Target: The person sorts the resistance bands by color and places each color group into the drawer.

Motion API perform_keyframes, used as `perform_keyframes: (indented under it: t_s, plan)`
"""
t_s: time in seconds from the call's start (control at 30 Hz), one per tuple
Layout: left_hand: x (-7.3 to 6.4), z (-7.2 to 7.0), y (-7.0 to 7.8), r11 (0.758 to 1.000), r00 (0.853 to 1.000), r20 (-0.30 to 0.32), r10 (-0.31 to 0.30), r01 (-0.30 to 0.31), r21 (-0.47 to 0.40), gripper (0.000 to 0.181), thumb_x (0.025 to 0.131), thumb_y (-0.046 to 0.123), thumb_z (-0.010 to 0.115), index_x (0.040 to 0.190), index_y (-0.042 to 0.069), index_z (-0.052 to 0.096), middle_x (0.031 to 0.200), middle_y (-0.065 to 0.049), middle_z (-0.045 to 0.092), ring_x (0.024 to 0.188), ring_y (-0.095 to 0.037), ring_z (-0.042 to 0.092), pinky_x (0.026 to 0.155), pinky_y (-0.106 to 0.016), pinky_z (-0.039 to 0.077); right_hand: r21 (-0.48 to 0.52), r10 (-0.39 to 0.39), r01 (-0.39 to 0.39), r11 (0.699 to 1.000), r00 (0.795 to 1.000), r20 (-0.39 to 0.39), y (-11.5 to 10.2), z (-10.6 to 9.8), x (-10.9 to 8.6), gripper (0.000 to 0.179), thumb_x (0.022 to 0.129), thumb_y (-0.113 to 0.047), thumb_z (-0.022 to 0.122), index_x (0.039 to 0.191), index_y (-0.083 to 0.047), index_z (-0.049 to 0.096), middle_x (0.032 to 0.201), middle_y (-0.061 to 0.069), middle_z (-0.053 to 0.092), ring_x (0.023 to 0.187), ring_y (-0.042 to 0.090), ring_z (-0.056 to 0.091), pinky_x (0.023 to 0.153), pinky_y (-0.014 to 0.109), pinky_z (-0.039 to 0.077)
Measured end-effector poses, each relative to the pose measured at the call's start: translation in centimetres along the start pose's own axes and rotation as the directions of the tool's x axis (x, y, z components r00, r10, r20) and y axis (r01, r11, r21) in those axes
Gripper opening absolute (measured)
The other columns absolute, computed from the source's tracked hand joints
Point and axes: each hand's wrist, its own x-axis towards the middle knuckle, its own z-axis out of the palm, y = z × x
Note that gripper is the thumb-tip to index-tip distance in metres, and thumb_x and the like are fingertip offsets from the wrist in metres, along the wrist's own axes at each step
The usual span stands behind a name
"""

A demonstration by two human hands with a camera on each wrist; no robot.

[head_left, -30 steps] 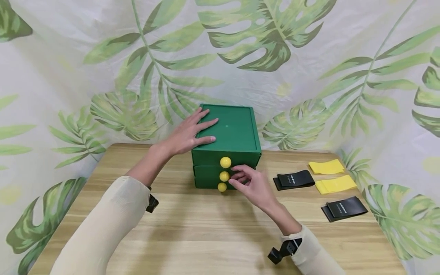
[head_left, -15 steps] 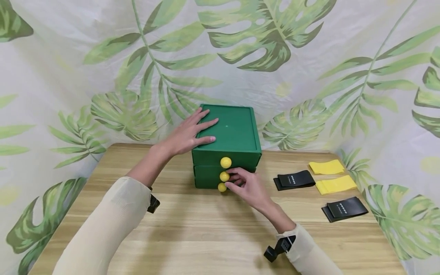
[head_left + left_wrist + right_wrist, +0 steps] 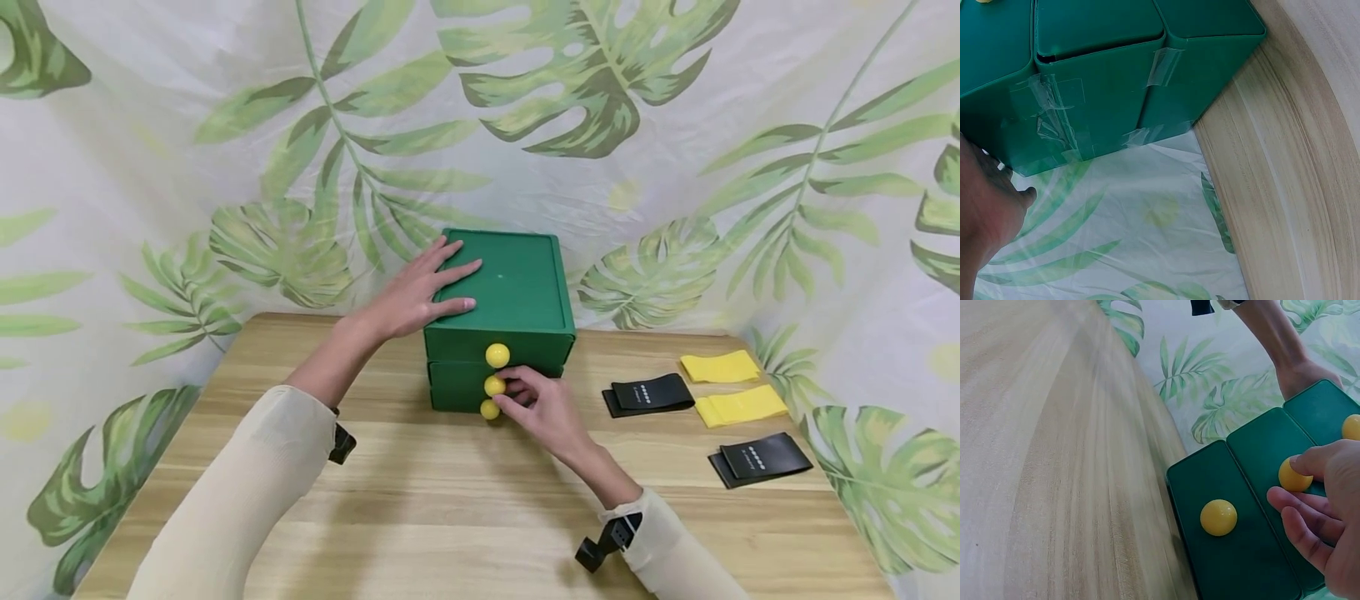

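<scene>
A green three-drawer box (image 3: 517,292) stands against the back of the table, its drawers stacked and each fitted with a round yellow knob. My left hand (image 3: 408,296) rests on the left part of its top, fingers spread and fairly straight. My right hand (image 3: 543,412) is at the front, pinching the middle drawer knob (image 3: 1294,476) between thumb and fingers. The top knob (image 3: 497,355) and bottom knob (image 3: 1218,517) are untouched. All drawers look closed. Clear tape strips (image 3: 1165,65) cross the seams on the box's side in the left wrist view.
To the right on the wooden table (image 3: 420,517) lie two folded black bands, one nearer the box (image 3: 651,395) and one closer to the front (image 3: 761,460). Two folded yellow bands (image 3: 720,366) lie beside them. A leaf-patterned cloth (image 3: 525,183) hangs behind.
My right hand has moved slightly left, from beside the knobs onto the middle one, and now pinches it. My left hand stays on the box top. The head view has shifted a little.
</scene>
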Motion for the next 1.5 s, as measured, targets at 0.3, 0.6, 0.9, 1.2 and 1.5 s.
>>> perform_keyframes:
  t_s: [0.3, 0.6, 0.9, 1.2, 1.5]
  plan:
    - [0.0, 0.4, -0.3, 1.000, 1.000, -0.004, 0.002, -0.002, -0.014, 0.073, 0.107, 0.060, 0.053, 0.168, 0.025, 0.034, 0.178, -0.012, 0.009, 0.165, -0.032, -0.007, 0.128, -0.063, 0.006, -0.004, 0.010, -0.010, 1.000, 1.000, 0.017, -0.4, 0.2, -0.8, 0.025, 0.090, -0.007, 0.085, 0.113, -0.008, 0.077, 0.092, 0.004, 0.080, 0.069, 0.006, 0.073, 0.064, 0.025, 0.059]
    - [0.0, 0.4, 0.0, 1.000, 1.000, -0.008, 0.010, -0.010, -0.014, 0.074, 0.107, 0.064, 0.048, 0.168, 0.025, 0.034, 0.178, -0.012, 0.010, 0.165, -0.034, -0.005, 0.128, -0.063, 0.008, 0.002, 0.001, -0.001, 1.000, 1.000, 0.017, -0.8, 0.2, -2.0, 0.025, 0.090, -0.004, 0.084, 0.113, -0.009, 0.078, 0.092, 0.004, 0.080, 0.072, 0.007, 0.073, 0.066, 0.025, 0.060]
    - [0.1, 0.4, 0.0, 1.000, 1.000, -0.016, 0.013, -0.014, -0.022, 0.073, 0.106, 0.059, 0.054, 0.167, 0.023, 0.036, 0.178, -0.013, 0.011, 0.165, -0.035, -0.004, 0.128, -0.064, 0.007, 0.012, -0.028, 0.028, 1.000, 0.999, 0.017, -1.6, 0.1, -3.2, 0.025, 0.090, -0.006, 0.085, 0.113, -0.010, 0.078, 0.092, 0.003, 0.080, 0.072, 0.008, 0.073, 0.066, 0.025, 0.060]
    - [-0.1, 0.3, 0.2, 0.999, 1.000, -0.024, 0.014, -0.014, -0.031, 0.071, 0.107, 0.056, 0.055, 0.167, 0.023, 0.037, 0.178, -0.013, 0.012, 0.165, -0.035, -0.004, 0.128, -0.063, 0.007, 0.030, -0.058, 0.058, 0.998, 0.998, 0.018, -2.4, 0.1, -4.3, 0.026, 0.089, -0.005, 0.086, 0.113, -0.009, 0.078, 0.093, 0.003, 0.081, 0.073, 0.006, 0.073, 0.063, 0.023, 0.060]
    - [0.0, 0.3, 0.0, 1.000, 1.000, -0.019, 0.012, -0.012, -0.017, 0.073, 0.107, 0.058, 0.054, 0.168, 0.023, 0.036, 0.178, -0.012, 0.011, 0.165, -0.034, -0.005, 0.128, -0.064, 0.006, 0.045, -0.062, 0.061, 0.997, 0.997, 0.034, -2.9, 0.1, -5.5, 0.026, 0.088, -0.004, 0.086, 0.112, -0.009, 0.078, 0.094, 0.002, 0.081, 0.072, 0.002, 0.071, 0.060, 0.022, 0.058]
